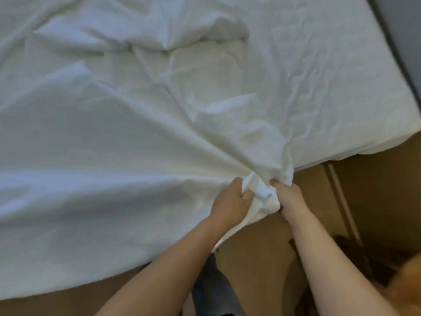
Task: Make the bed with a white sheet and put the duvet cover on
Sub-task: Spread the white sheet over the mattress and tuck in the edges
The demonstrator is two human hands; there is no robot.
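A large white duvet cover [114, 156] lies crumpled across the bed, with folds running toward its near corner. My left hand [230, 199] and my right hand [290, 197] both grip that bunched corner [264, 195] just off the bed's near edge. The fabric is pulled taut from the bed toward my hands. A white sheet [330, 76] covers the mattress on the right, wrinkled but flat. A puffed-up fold [159, 30] of white fabric sits near the far middle of the bed.
Brown wooden floor [364, 190] runs along the bed's near side and right end. A grey wall or headboard edge [401, 30] shows at the top right. My leg in grey trousers [211, 286] stands below. An orange blurred object [407, 283] sits at the lower right.
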